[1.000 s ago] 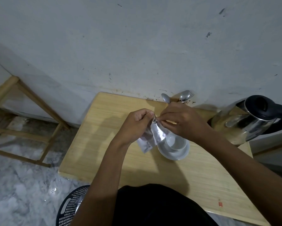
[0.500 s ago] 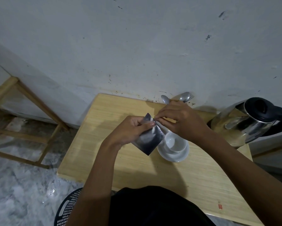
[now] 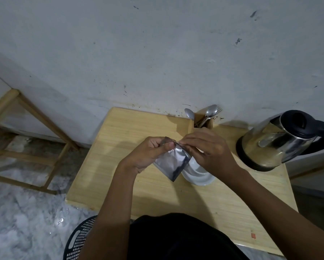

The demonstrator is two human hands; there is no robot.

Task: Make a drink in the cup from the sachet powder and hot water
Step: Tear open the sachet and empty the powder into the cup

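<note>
A silver foil sachet point(image 3: 173, 162) hangs in the air above the wooden table point(image 3: 120, 162). My left hand point(image 3: 148, 152) pinches its top left corner. My right hand point(image 3: 208, 149) pinches the top edge right beside it. Below the sachet, a white saucer point(image 3: 198, 177) rests on the table. The cup on it is almost wholly hidden behind my right hand. A steel kettle point(image 3: 277, 141) with a black lid stands at the table's right edge.
A wooden holder point(image 3: 203, 121) with spoons and a fork stands against the wall behind my hands. A wooden frame point(image 3: 26, 145) stands on the marble floor to the left. A black perforated stool edge point(image 3: 78, 239) shows at the bottom.
The sachet has turned from crumpled to hanging flat between my fingers. Both hands have stayed over the cup. The cup was visible half a second ago and is now covered by my right hand.
</note>
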